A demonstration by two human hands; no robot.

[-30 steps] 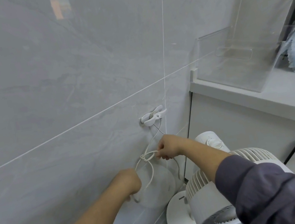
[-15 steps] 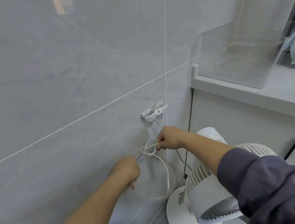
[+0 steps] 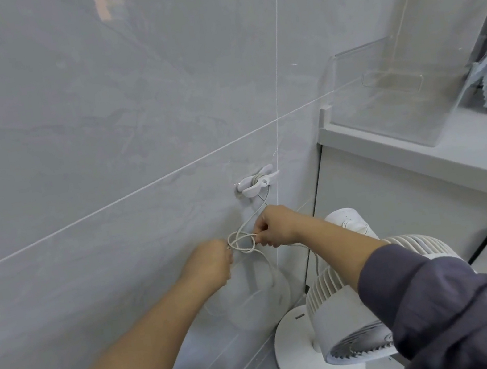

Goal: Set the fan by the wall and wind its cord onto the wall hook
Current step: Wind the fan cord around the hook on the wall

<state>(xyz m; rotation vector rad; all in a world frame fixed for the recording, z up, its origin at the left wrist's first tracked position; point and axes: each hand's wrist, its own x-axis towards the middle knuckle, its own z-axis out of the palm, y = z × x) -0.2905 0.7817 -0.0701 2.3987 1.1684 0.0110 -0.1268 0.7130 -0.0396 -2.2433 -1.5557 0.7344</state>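
Fingers of the left hand [image 3: 209,263] and right hand [image 3: 274,227] pinch a small white loop of cord [image 3: 241,243] between them at frame centre, just below the white wall hook [image 3: 254,181]. Cord runs up to the hook. The white fan [image 3: 344,322] stands by the grey tiled wall [image 3: 95,129], lower right.

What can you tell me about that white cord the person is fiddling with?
The cord is thin, off-white and looks like smooth plastic. It hangs from the white hook on the grey tiled wall, then crosses itself in small loops between the left hand and right hand, which both pinch it. A slack loop droops below, blurred against the wall. Its lower end is hidden.
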